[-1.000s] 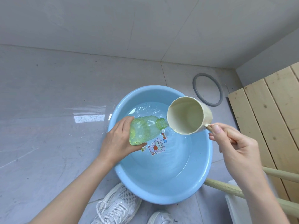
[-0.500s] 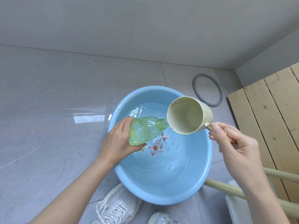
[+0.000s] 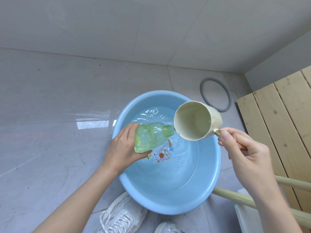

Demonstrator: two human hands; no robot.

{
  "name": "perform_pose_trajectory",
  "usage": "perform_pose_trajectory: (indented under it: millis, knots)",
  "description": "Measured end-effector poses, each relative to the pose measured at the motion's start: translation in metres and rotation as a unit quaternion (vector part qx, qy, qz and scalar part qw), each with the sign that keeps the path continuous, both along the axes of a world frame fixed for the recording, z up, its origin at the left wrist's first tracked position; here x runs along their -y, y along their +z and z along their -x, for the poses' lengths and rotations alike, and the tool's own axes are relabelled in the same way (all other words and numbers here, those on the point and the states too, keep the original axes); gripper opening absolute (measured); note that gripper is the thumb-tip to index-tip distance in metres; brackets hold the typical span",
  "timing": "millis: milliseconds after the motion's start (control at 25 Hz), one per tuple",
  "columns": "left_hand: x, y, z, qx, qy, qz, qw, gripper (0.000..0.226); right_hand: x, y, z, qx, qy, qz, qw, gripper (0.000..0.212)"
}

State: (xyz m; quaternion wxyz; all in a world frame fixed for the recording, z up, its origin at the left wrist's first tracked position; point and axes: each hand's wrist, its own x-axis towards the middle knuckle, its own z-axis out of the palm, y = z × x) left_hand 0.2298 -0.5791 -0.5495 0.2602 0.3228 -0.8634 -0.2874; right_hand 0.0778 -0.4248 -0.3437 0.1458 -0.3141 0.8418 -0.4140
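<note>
Grey tiled floor (image 3: 50, 148) carries one blue basin (image 3: 168, 209) of water. Over it, the left hand (image 3: 122, 148) grips one green plastic bottle (image 3: 149, 136), mouth toward 3 o'clock. The right hand (image 3: 244, 153) pinches the wooden handle of one cream scoop (image 3: 193, 120), tipped at the bottle's mouth. One grey ring (image 3: 201, 92) lies at the basin's 1 o'clock, and two white sneakers (image 3: 122, 214) at its 6 o'clock.

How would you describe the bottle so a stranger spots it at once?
Find the round blue basin on the grey floor. Over it, the left hand grips a tilted bottle. It alone is translucent green; the scoop beside it is cream.
</note>
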Motion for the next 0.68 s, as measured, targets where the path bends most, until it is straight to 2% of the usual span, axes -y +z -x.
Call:
perform_pose_trajectory:
  millis: [120, 280, 680]
  knots:
    - [0.0001, -0.0008, -0.0003, 0.004, 0.0, -0.004, 1.0, 0.09, -0.0003, 0.0002, -0.0001, -0.001, 0.001, -0.002, 1.0, 0.063]
    - [-0.0001, -0.0009, -0.0004, 0.003, -0.001, -0.004, 1.0, 0.089, 0.0, 0.001, -0.0017, -0.004, 0.0, 0.001, 1.0, 0.04]
    - [0.0004, -0.0001, -0.0003, -0.006, -0.007, -0.012, 1.0, 0.088, 0.0029, 0.0048, -0.0033, -0.013, 0.005, 0.005, 1.0, 0.041]
